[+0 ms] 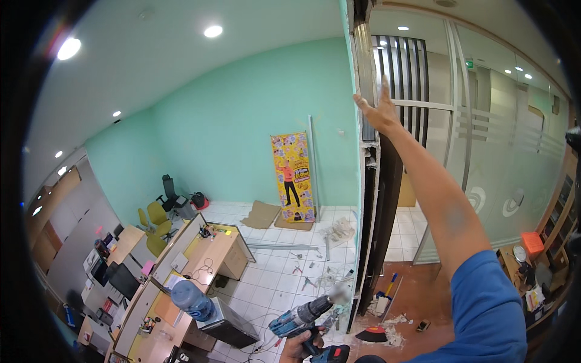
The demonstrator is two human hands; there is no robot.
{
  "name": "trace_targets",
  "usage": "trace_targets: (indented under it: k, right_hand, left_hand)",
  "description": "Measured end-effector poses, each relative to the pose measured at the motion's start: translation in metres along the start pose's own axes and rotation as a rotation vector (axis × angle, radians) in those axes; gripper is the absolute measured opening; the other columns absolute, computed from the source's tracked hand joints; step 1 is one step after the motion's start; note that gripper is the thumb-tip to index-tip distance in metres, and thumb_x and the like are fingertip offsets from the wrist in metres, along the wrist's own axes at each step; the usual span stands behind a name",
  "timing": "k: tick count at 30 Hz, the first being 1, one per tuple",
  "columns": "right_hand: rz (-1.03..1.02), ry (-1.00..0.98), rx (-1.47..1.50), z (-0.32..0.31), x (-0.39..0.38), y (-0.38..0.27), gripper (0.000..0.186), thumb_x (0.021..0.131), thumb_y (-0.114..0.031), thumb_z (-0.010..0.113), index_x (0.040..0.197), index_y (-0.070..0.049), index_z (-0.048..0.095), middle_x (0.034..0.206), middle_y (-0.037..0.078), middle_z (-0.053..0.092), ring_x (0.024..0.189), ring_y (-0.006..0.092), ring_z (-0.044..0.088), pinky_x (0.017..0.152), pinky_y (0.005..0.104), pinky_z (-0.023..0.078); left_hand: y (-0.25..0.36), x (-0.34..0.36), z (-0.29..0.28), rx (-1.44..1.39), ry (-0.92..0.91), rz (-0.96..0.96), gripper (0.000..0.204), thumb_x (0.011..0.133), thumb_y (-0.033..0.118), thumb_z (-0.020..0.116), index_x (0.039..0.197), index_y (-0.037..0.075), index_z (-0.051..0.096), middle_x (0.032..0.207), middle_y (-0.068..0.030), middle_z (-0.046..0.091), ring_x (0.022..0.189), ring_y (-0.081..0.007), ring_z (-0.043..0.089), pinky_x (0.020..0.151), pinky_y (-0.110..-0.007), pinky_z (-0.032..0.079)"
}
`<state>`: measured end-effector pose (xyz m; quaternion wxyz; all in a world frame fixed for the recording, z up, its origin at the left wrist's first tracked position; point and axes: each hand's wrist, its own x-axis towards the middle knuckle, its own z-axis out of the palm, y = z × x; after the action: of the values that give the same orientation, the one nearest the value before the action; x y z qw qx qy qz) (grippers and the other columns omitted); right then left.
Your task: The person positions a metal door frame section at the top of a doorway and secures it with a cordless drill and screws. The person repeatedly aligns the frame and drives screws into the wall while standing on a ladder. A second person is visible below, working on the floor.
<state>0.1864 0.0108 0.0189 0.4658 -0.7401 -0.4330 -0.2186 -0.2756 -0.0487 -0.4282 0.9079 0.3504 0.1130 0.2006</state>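
Low in the middle of the head view, my left hand [295, 349] grips a blue and black cordless drill [298, 319] by its handle. The drill's chuck points up and to the right, and its tip is blurred. My right hand [380, 114] is raised with its fingers spread, at the metal stud [365, 66] in the cut-open end of the wall. It holds nothing, and whether the palm presses on the stud I cannot tell. Below it, the wall's edge shows broken plaster and a dark vertical frame [380, 212].
A water dispenser with a blue bottle [192, 299] stands beside the desks [212, 257] at left. A yellow banner [292, 178] leans on the green wall. Tools and scraps litter the tiles. A broom [371, 334] lies among debris by the glass partition [508, 139].
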Motion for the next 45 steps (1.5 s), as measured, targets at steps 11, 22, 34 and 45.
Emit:
trace_targets:
  k: [11,22,34,45]
  right_hand:
    - [0.037,-0.382,-0.176,-0.11,0.011,0.004,0.101,0.088,-0.075,0.057,0.156,-0.004,0.034,0.155,0.024,0.041,0.139,0.039,0.046,0.11,0.0504,0.045]
    - [-0.006,-0.641,-0.744,-0.273,-0.049,-0.089,0.085,0.085,-0.054,0.073,0.147,-0.002,0.048,0.127,0.023,0.067,0.105,0.0341,0.07,0.088,0.0425,0.058]
    - [-0.171,-0.851,-0.964,-0.376,-0.199,-0.131,0.076,0.085,-0.047,0.074,0.144,-0.004,0.053,0.13,0.023,0.064,0.115,0.0319,0.066,0.097,0.0409,0.053]
    - [0.432,-0.928,-0.916,-0.477,-0.377,-0.101,0.058,0.088,-0.032,0.074,0.138,-0.005,0.06,0.122,0.021,0.069,0.107,0.0331,0.07,0.091,0.0415,0.056]
  left_hand:
    - [0.002,-0.045,0.033,-0.272,-0.091,0.211,0.058,0.093,0.035,0.068,0.135,-0.002,0.054,0.107,-0.014,0.066,0.074,-0.0209,0.052,0.073,-0.039,0.043]
    - [0.003,-0.039,0.081,-0.096,-0.141,0.209,0.052,0.094,0.021,0.066,0.14,0.004,0.049,0.143,-0.0197,0.056,0.081,-0.0192,0.061,0.077,-0.041,0.052]
    - [0.028,-0.031,0.188,0.52,-0.194,0.18,0.08,0.087,0.037,0.074,0.139,-0.015,0.042,0.08,-0.0099,0.062,0.073,-0.0194,0.061,0.066,-0.032,0.049]
    - [-0.024,0.0,0.307,0.844,-0.605,0.395,0.064,0.083,0.019,0.082,0.137,-0.001,0.054,0.118,-0.0148,0.069,0.096,-0.0196,0.068,0.083,-0.032,0.054]
